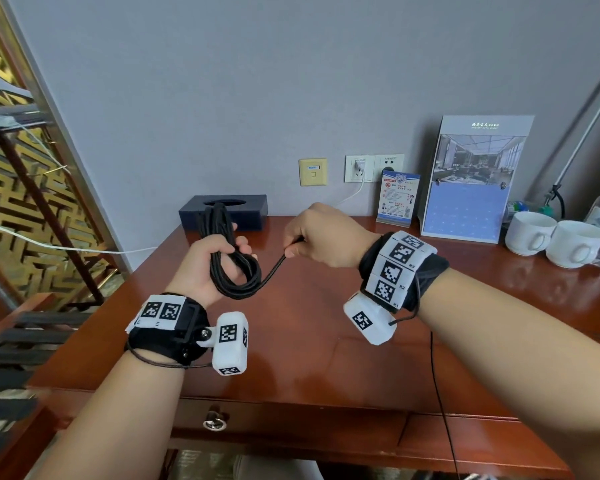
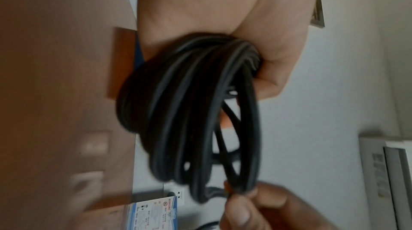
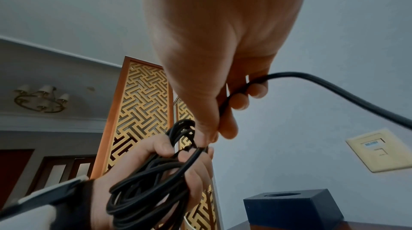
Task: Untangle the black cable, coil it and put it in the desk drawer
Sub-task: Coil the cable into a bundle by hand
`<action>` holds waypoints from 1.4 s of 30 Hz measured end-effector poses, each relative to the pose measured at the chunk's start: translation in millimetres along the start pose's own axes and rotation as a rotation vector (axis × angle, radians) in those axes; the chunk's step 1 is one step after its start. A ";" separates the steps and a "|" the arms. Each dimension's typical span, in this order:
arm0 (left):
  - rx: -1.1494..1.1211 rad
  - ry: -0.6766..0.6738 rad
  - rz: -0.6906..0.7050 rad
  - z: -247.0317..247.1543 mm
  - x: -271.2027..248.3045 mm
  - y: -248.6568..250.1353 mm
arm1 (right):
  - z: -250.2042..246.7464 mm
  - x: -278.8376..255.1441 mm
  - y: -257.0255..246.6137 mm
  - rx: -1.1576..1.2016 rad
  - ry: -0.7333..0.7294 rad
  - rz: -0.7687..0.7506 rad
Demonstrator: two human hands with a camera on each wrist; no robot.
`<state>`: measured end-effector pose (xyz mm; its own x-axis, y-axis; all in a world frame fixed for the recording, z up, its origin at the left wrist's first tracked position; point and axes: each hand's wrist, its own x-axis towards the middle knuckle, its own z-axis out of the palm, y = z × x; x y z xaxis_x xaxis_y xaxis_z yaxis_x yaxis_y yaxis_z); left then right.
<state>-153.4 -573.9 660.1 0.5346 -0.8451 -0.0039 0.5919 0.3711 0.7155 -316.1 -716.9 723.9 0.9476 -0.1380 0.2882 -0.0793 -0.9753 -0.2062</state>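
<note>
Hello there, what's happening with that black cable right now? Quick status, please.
Left hand grips the black cable, mostly coiled. Right hand pinches the loose tail end. Desk drawer shut, cable not yet stowed. Nothing blocking the drawer front.

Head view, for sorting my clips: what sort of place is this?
Probably a hotel room: a desk carrying a hotel brochure stand, two white cups and a tissue box.
</note>
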 end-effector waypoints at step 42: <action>0.618 -0.255 -0.063 20.7 -3.4 -27.6 | 31.4 8.8 17.0 0.114 0.121 -0.138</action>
<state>-184.1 -589.3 654.8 0.3059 -0.9507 0.0518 0.1229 0.0934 0.9880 -299.3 -729.3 693.5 0.9025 -0.0310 0.4295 0.0904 -0.9615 -0.2594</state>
